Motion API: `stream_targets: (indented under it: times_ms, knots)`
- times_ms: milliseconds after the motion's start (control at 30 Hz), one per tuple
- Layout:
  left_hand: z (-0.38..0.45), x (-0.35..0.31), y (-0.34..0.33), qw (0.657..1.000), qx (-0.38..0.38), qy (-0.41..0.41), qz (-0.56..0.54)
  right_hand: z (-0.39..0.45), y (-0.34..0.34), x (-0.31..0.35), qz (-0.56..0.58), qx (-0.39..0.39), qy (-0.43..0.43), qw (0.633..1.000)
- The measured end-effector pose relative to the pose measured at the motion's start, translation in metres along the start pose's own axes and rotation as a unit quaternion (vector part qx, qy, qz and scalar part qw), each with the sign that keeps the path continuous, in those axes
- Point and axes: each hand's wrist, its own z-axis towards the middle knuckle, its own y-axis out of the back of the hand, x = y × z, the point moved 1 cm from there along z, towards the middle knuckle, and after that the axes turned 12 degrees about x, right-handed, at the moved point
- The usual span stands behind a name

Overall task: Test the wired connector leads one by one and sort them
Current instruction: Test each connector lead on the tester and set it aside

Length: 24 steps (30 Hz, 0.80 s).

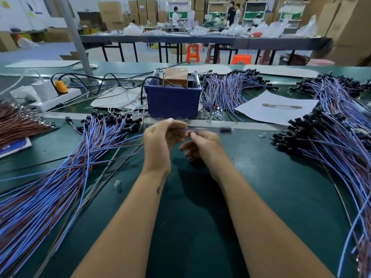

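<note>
My left hand and my right hand meet above the green mat, just in front of the blue box. Both pinch one blue-and-brown lead, blurred by motion, whose black connector end sticks out to the right. The blue box holds a tester with a copper-coloured block and upright pins. A big pile of leads fans out on the left, and another pile of leads lies on the right.
More lead bundles lie behind the box, with brown leads at far left. A white power strip, a sheet of paper and a small clear part lie on the mat. People work at tables far behind.
</note>
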Motion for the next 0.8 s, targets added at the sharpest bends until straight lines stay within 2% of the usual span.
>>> stream_targets:
  times_ms: [33, 100, 167, 200, 367, 500, 700, 800]
  knots:
    - [-0.002, 0.000, -0.007, 0.997, 0.056, 0.027, -0.048, 0.000, 0.003, 0.003, 0.055, 0.014, -0.002, 0.998]
    - [-0.006, 0.003, -0.017, 0.980, 0.167, 0.084, -0.072, 0.000, 0.008, 0.006, 0.148, 0.041, -0.026, 0.988]
    - [-0.009, 0.010, -0.023, 0.960, 0.240, 0.140, -0.027, -0.001, 0.013, 0.007, 0.193, 0.062, -0.052, 0.978]
    - [-0.010, 0.015, -0.023, 0.953, 0.254, 0.165, 0.003, -0.002, 0.014, 0.007, 0.188, 0.059, -0.061, 0.979]
    - [-0.004, 0.024, -0.017, 0.949, 0.228, 0.211, 0.053, 0.000, 0.016, 0.001, 0.215, 0.001, -0.003, 0.977]
    - [-0.001, 0.026, -0.010, 0.950, 0.215, 0.218, 0.054, 0.002, 0.018, -0.001, 0.163, -0.051, 0.027, 0.985]
    - [0.002, 0.025, 0.000, 0.977, 0.059, 0.181, 0.091, 0.006, 0.022, -0.005, 0.062, -0.143, 0.066, 0.985]
    - [0.001, 0.027, 0.000, 0.978, 0.045, 0.184, 0.094, 0.005, 0.019, -0.005, -0.020, -0.153, 0.073, 0.985]
